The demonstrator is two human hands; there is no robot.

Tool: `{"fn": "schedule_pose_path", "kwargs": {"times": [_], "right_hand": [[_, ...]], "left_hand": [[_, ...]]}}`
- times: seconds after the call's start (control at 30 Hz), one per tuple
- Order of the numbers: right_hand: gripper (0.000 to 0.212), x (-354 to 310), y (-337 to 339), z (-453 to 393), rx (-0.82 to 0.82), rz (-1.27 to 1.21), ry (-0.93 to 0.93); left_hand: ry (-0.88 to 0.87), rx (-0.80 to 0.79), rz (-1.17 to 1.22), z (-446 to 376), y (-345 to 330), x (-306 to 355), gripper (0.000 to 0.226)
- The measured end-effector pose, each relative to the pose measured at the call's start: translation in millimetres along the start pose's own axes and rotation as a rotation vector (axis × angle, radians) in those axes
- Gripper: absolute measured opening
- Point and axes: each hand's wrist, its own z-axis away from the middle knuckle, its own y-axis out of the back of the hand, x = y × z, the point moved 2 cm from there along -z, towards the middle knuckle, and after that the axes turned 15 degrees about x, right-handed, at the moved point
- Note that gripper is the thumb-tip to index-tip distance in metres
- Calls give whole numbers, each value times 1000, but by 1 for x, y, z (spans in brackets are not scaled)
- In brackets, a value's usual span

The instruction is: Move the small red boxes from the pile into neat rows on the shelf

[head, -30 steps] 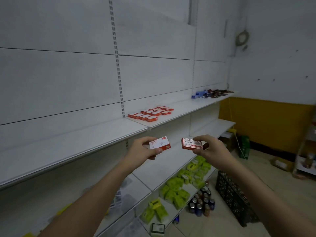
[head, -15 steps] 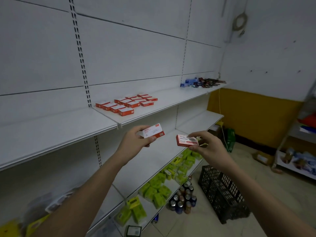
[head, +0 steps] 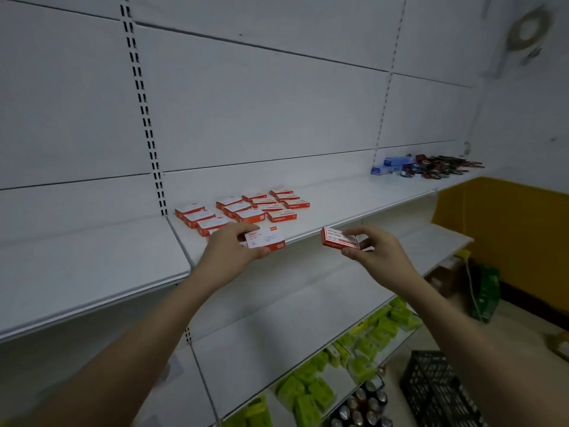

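Reaching further forward than a second ago, the left hand (head: 229, 246) now pinches its red box (head: 264, 239) just over the shelf (head: 354, 198) front at frame centre, near the rows (head: 243, 208), while the right hand (head: 374, 252) grips a second box (head: 340, 238) off the edge, so placement looks imminent.

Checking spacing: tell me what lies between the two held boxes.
Head view: between the left hand's box and the right hand's box, only the bare shelf edge shows.

rows of red boxes (head: 246, 208): lying flat, white labels up, on white shelf (head: 354, 195) | box (head: 265, 239): held flat over shelf's front edge | second box (head: 340, 238): held tilted, just off the edge
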Motion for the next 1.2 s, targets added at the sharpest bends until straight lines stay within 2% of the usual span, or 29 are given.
{"fn": "schedule_pose_path", "kwargs": {"times": [0.1, 0.23, 0.4, 0.6, 0.87, 0.93, 1.0, 1.13, 1.2], "right_hand": [[28, 23, -29, -43, -75, -14, 53], [25, 54, -57, -106, -115, -6, 97], [23, 83, -84, -160, -241, 21, 172], [21, 92, -120, -186, -331, -22, 168], [28, 102, -136, -195, -292, -63, 139], [28, 102, -133, -196, -330, -57, 152], [25, 98, -127, -197, -301, -71, 148], [17, 54, -123, -186, -130, -147, 243], [15, 15, -130, -168, -170, -219, 321]], "left_hand": [[5, 26, -142, -23, -18, 1, 60], [105, 156, -315, -52, -38, 6, 61], [174, 164, -531, -70, -69, 10, 56], [276, 171, -657, -79, -84, 6, 42], [274, 204, -779, -87, -101, 0, 38], [262, 181, -803, -84, -101, 1, 44], [227, 155, -852, -82, -97, 6, 56], [162, 177, -867, -69, -71, 24, 59], [132, 203, -889, -55, -46, 29, 55]]}}
